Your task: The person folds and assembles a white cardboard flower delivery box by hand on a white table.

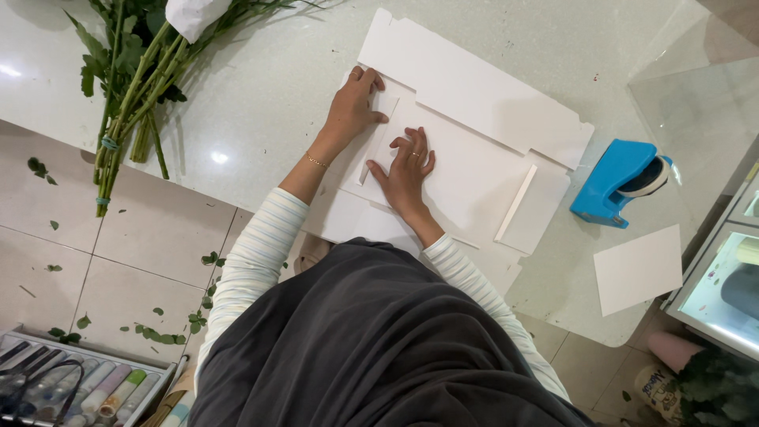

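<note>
A pale, glossy stone counter (261, 95) filled the upper part of the head view, with a tiled floor (118, 269) below its edge, scattered with small green leaf scraps.

On the counter lay a flat white cardboard box blank (474, 158), unfolded, with creased panels and flaps. It was one sheet, plain and unprinted, set at an angle, its near edge hanging a little past the counter's edge. The left hand (353, 105) rested on the blank's far left corner, its fingers curled down and close together over a small flap. The right hand (407, 168) lay flat on the blank's middle panel, just beside the left one, fingers spread a little and pressing on the card; a ring showed on one finger. A thin bracelet sat on the left wrist. Neither hand pinched anything that I could make out.

To the right of the blank, nearly touching its edge, stood one blue tape dispenser (613, 182). Nearer than the dispenser, apart from the blank, lay one separate white square of card (637, 267). Well to the left of the blank lay one bunch of green flower stems (134, 87), tied low down with a band. Nothing lay on the blank except the two hands.

On the floor, far left and below the blank, a tray (79, 387) held rolls and scissors; their count I could not tell.
</note>
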